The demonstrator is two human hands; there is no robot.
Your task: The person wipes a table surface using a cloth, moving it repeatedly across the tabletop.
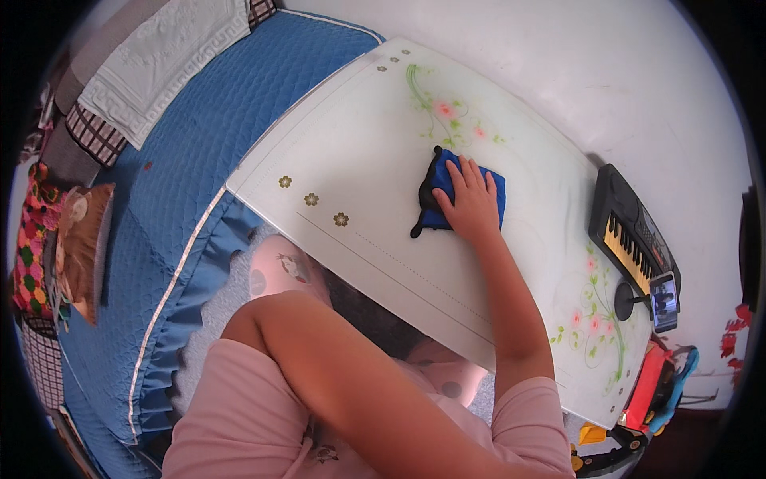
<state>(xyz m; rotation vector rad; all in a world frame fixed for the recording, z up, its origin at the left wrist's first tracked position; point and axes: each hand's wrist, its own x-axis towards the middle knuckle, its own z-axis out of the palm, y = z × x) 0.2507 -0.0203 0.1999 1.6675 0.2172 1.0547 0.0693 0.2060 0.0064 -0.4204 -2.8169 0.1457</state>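
My right hand [474, 200] lies flat, palm down, on a folded blue cloth with black edging [443, 179]. Its fingers are a little apart and point towards the far side of the table. The cloth rests on a white glass-topped table [371, 143] printed with flowers; one black-edged corner sticks out towards me. My left arm is bent across my body, its elbow near the table's front edge. The left hand is out of view at the bottom right.
A black electronic keyboard [634, 221] stands at the table's right end, beside a phone [664, 302] on a round-based stand [625, 301]. On the left is a blue quilted couch cover [179, 161] with cushions [87, 251]. Red and blue items [649, 383] sit beyond the right corner.
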